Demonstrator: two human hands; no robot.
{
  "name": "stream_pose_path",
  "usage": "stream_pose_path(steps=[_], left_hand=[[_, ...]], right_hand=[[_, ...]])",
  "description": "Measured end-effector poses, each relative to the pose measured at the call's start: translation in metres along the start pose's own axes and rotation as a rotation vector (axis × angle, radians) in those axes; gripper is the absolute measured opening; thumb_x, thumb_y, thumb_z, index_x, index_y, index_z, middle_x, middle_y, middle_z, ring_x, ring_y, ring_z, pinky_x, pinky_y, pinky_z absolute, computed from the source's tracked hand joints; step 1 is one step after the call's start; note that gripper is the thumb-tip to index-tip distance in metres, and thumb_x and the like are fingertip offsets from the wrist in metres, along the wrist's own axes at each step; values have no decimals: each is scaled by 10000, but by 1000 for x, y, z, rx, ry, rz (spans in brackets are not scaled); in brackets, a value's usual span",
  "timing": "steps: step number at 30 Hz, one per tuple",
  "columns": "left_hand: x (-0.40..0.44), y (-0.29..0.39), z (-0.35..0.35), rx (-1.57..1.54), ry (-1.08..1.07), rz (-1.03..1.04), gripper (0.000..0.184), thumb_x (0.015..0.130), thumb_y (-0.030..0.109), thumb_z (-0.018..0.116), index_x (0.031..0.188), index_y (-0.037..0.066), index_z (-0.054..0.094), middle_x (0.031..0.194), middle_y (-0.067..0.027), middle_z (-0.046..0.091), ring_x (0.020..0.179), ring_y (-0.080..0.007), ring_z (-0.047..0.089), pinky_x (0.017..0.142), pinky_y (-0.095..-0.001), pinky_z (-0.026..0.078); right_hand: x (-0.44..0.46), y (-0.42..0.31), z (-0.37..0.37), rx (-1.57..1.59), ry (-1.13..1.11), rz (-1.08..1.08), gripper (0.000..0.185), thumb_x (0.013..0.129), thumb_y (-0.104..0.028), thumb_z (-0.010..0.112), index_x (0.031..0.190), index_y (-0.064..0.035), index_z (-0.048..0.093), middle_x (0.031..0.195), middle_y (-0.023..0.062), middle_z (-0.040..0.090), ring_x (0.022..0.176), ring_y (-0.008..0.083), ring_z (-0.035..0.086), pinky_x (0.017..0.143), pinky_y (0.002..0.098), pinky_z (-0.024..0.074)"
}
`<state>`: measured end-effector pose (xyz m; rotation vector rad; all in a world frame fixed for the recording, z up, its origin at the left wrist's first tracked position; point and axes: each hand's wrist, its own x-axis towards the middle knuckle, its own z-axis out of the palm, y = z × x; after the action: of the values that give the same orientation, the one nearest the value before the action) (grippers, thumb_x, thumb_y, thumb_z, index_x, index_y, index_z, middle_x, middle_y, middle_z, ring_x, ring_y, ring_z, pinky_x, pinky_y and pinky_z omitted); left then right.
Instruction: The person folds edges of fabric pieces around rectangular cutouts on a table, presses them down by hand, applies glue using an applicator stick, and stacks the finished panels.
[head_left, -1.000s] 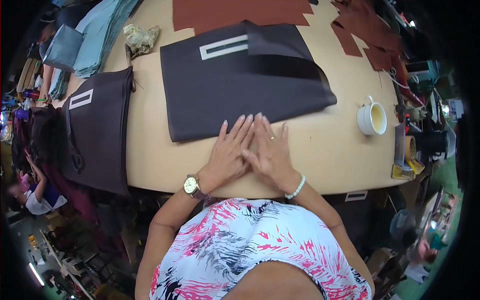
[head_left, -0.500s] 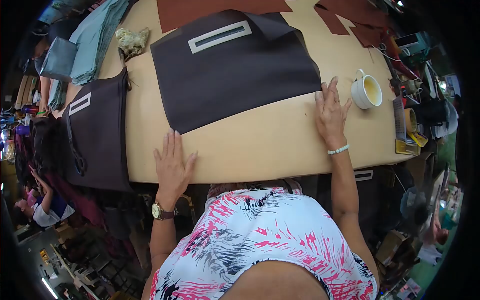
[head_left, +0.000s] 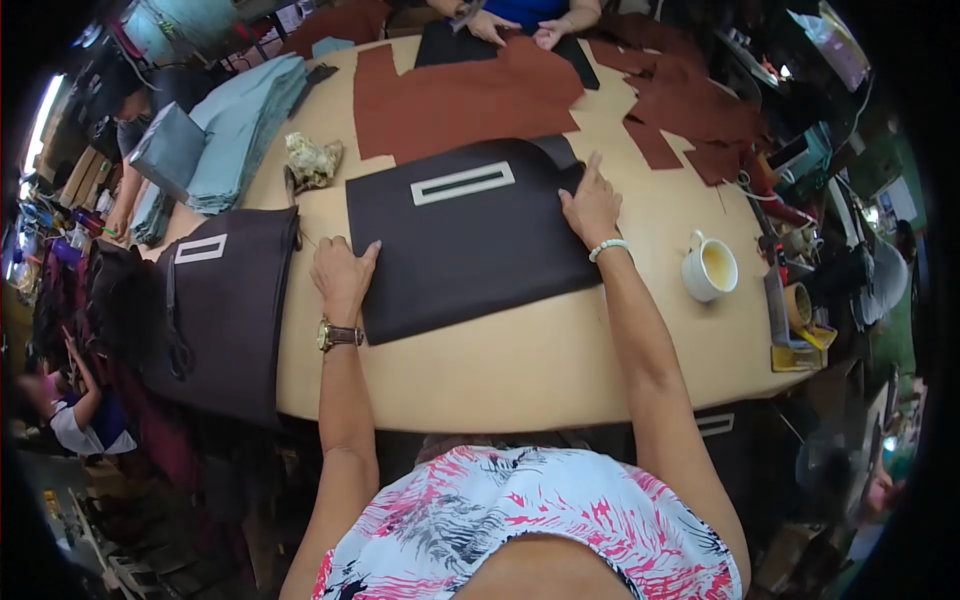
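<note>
A dark brown fabric panel [head_left: 470, 250] lies on the table in front of me, its upper right corner curled up. Near its top edge is a white rectangular frame [head_left: 462, 184] around a dark slot. My left hand [head_left: 343, 278] rests at the panel's left edge, fingers spread and thumb over the fabric. At the right edge is my right hand [head_left: 597, 212], index finger stretched away from me and thumb on the panel. Both hands look open, with nothing visibly gripped.
Brown-red sheets [head_left: 455, 95] lie beyond, near another person's hands [head_left: 490, 27]. A cup [head_left: 709, 268] of yellow liquid stands right. Left are a stack of dark panels [head_left: 225, 320] with scissors [head_left: 176, 335], a crumpled lump [head_left: 313, 160] and grey-blue cloth [head_left: 245, 130].
Both hands have moved forward from the near corners to the sides of the panel. The view has tilted up, bringing another person's hands into sight. The panel's far right corner is now more curled.
</note>
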<state>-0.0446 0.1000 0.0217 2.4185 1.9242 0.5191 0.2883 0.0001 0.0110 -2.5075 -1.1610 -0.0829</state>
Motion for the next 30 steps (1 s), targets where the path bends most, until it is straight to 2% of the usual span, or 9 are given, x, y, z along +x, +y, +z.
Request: stream_pose_path(steps=[6,9,12,13,16,17,20,23,30], left_hand=[[23,-6,19,-322,-46,-62,375,644,285,780,820,-10,629,865,-163,613,827,-325,600,746,-388,469],[32,-3,15,-435,-137,-126,435,662,186,755,1003,-10,571,910,-178,616,827,-305,614,751,-382,486],[38,-12,31,-942,-107,-218,610,665,143,746,1183,-5,460,868,-165,624,754,-255,630,688,-352,506],[43,-19,39,-908,-60,-225,726,683,139,733,1283,-30,360,801,-147,620,717,-220,627,643,-318,513],[50,-28,41,-1058,-146,-314,746,695,147,729,1296,-69,343,773,-141,618,704,-222,625,654,-315,512],[49,-27,40,-967,-141,-297,671,706,164,728,1235,-108,417,756,-136,618,716,-215,627,651,-304,504],[49,-21,39,-809,-209,-160,573,704,207,742,1148,-84,525,818,-154,627,768,-250,632,683,-334,500],[40,1,20,-223,-28,-149,487,698,242,752,1049,-55,592,924,-189,621,856,-311,619,741,-379,489],[49,-2,34,-276,-61,-174,437,669,238,768,975,-29,607,954,-211,610,897,-363,592,798,-418,464]], right_hand=[[37,-6,5,254,-5,172,868,711,-155,717,1387,1,194,1115,242,561,1001,378,563,882,422,439],[47,-6,3,412,-28,162,892,706,-175,724,1386,1,174,1132,267,547,1059,403,539,924,427,425],[49,-3,-3,402,25,245,911,717,-199,723,1391,0,145,1141,284,537,1066,407,538,936,416,425],[50,-1,-6,426,20,286,933,715,-224,729,1386,21,130,1155,302,526,1078,415,531,951,406,419],[54,7,-9,484,-6,355,943,703,-237,739,1370,52,138,1172,311,516,1086,424,525,957,402,412],[57,10,-6,500,-18,339,944,700,-234,741,1365,59,140,1169,316,516,1085,421,528,956,401,413],[62,15,1,530,-41,299,937,693,-213,746,1356,71,148,1156,329,517,1077,411,537,951,396,418],[62,11,-1,552,-25,272,916,690,-175,744,1355,65,162,1132,335,526,1062,406,548,939,392,428],[78,13,10,531,37,264,892,681,-146,748,1359,44,201,1112,330,541,1056,402,551,931,385,433]])
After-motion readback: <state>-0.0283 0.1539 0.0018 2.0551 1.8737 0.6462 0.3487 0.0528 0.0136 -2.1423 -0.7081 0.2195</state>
